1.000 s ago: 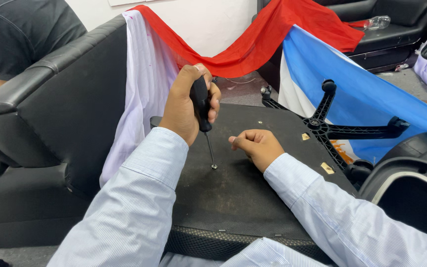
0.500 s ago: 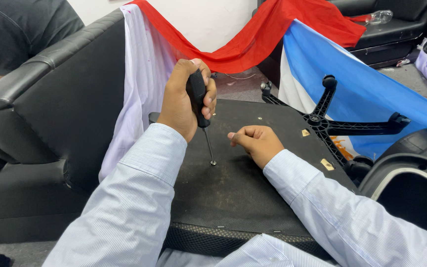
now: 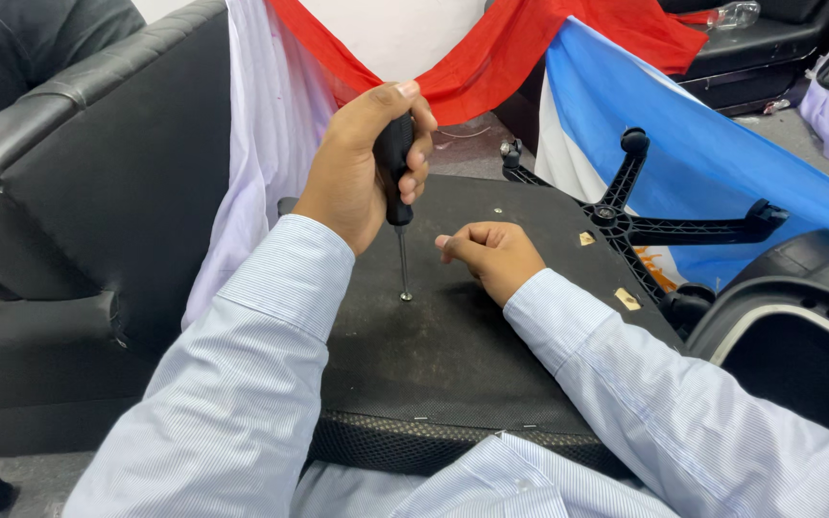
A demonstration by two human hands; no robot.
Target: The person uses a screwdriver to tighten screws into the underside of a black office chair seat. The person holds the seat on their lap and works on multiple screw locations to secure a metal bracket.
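Head view: one frame, looking down over both forearms onto an upturned chair seat.
Screwdriver [image 3: 397, 197]: upright, black handle above, thin metal shaft below; its tip meets a screw [image 3: 405, 297] on the seat underside [image 3: 453, 355].
Screw: small, bright, seated in the black fabric near the middle of the panel; the head type is too small to make out.
Left hand [image 3: 357, 168]: fingers [image 3: 418, 153] wrapped fully round the handle, thumb on top; most of the handle is hidden inside the fist, only a dark strip shows.
Right hand [image 3: 496, 254]: loosely curled, resting on the seat underside just beside the shaft, not touching it; fingers bent inward, and whether anything lies inside them cannot be told.
Position of tool to fingers: handle inside the left fist, shaft projecting below it, tip well under the knuckles and left of the right hand.
Seat underside: black cloth panel, mesh edge at the near side, partly covered by both pale striped sleeves [image 3: 242, 384].
Chair base [image 3: 645, 230]: black star-shaped legs lying at the right, lower legs cut off by a dark curved armrest [image 3: 789, 297].
Cloths: red [image 3: 530, 58], white [image 3: 261, 125] and blue [image 3: 712, 153] fabric draped behind.
Black sofa [image 3: 98, 163]: at the left, its top out of frame.
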